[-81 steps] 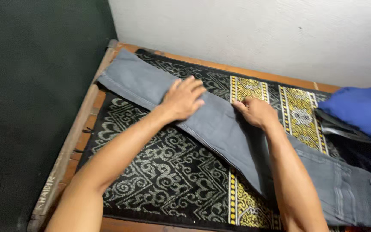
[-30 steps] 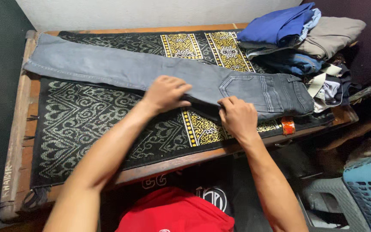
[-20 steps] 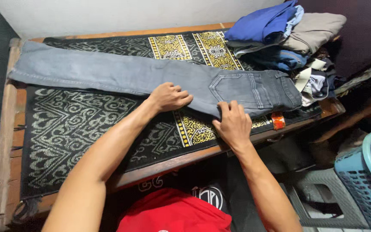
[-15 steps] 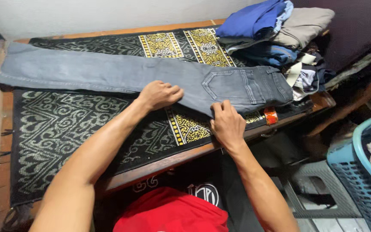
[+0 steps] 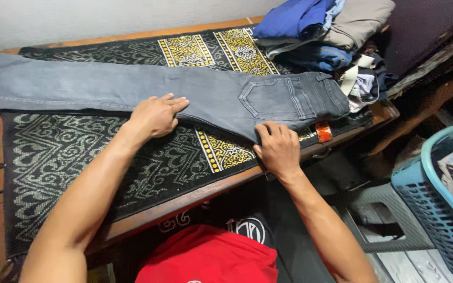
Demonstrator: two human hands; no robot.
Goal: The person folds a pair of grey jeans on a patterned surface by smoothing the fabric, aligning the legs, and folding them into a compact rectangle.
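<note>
A pair of grey jeans (image 5: 132, 89) lies folded lengthwise across a black, white and yellow patterned cloth (image 5: 53, 157) on a wooden table (image 5: 184, 202). The legs stretch left and the waist with a back pocket points right. My left hand (image 5: 155, 115) rests flat, fingers together, on the near edge of the thigh part. My right hand (image 5: 276, 147) presses on the lower seat corner of the jeans, near the table's front edge. Neither hand grips the fabric.
A pile of clothes (image 5: 321, 31), blue, beige and denim, sits at the table's far right. A blue laundry basket (image 5: 439, 204) with clothes stands on the floor at right, beside a grey plastic stool (image 5: 384, 215). A white wall runs behind the table.
The view has swung from the legs toward the waist end. My hands slid along the jeans to the right, the right hand reaching the seat corner by the front edge.
</note>
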